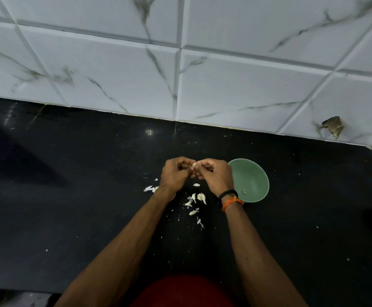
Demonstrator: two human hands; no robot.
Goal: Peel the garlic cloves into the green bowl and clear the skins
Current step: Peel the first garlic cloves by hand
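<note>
Both hands meet above the black counter [81, 185] and pinch one small pale garlic clove [194, 164] between their fingertips. My left hand [176, 173] has its fingers curled round the clove's left side, and my right hand [216, 177] grips it from the right. The green bowl [255, 176] stands just right of my right hand, with one small peeled clove [244, 191] inside near its front rim. Several garlic cloves and skins [197, 199] lie on the counter below the hands. More white skin scraps [150, 188] lie left of my left wrist.
A white marbled tile wall [180, 63] runs along the back of the counter and turns a corner at the far right. A broken hole in the tile [333, 128] shows near that corner. Tiny white flecks dot the counter. The counter's front edge [36, 290] lies close to my body.
</note>
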